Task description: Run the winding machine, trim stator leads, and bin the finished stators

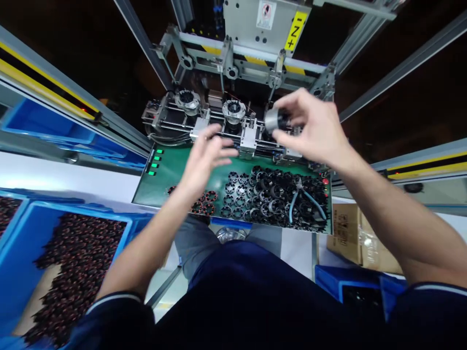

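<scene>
My right hand (316, 127) grips a silver metal cylinder (271, 120) with a dark end, above the right part of the machine's fixture row. Its thumb and fingers close round the cylinder from the right. Over the green work surface (171, 167), my left hand (206, 154) hangs with its fingers apart and nothing in it; it is slightly blurred. Just beyond it, a round fixture (234, 112) holds a black part in a silver ring, and a similar fixture (187, 99) sits farther left. Whether a fixture lies under my right hand is hidden.
Black ring parts (270, 192) crowd the surface's right side, with blue-handled pliers (307, 201) lying on them. Orange-and-black rings (208, 203) lie near the front edge. A blue bin (126, 238) of small parts stands left, a cardboard box (346, 228) right. Metal posts frame the machine.
</scene>
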{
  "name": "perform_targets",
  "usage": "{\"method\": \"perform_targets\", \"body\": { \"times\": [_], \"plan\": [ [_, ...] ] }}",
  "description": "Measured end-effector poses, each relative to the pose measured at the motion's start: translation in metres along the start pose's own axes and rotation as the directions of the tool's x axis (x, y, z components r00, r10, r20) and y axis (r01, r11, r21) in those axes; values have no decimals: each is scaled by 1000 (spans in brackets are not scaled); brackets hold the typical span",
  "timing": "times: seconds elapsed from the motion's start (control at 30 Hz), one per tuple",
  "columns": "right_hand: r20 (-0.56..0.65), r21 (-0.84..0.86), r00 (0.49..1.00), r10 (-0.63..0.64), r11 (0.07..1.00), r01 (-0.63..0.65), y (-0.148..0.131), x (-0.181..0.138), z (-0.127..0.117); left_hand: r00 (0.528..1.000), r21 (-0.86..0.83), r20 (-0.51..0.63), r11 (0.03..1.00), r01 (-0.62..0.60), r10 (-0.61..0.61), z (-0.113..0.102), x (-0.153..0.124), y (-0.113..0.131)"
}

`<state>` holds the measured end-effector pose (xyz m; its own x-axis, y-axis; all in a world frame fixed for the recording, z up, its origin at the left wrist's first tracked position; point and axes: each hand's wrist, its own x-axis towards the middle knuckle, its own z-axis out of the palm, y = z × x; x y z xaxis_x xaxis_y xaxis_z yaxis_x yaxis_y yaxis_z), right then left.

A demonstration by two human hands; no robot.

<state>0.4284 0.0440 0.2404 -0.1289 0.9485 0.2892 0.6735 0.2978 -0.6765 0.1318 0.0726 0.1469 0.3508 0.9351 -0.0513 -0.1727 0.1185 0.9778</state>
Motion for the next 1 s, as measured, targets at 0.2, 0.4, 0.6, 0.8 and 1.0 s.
{"method": "perform_targets", "body": {
  "times": [0.2, 0.4, 0.6, 0.8, 1.0],
  "plan": [
    [-25, -344, 971, 238, 910, -231, 129, 77, 12, 942, 699, -82, 693, -177, 324, -121, 155, 1],
    [96, -610, 944, 315, 768, -194, 165, 90, 17, 981, 791, -117, 612, -4, 157, -162, 203, -26],
    [281, -542, 910, 306, 833, -113, 179, 122, -1, 972, 732, -122, 679, -50, 203, -169, 210, -57],
    [334, -552, 869, 366, 823, -135, 180, 118, -3, 965, 746, -225, 661, 84, 132, -154, 211, -64],
    [146, -737, 899, 413, 652, -179, 165, 36, 48, 979, 816, -141, 578, 29, 149, -148, 212, -67]
  ]
}}
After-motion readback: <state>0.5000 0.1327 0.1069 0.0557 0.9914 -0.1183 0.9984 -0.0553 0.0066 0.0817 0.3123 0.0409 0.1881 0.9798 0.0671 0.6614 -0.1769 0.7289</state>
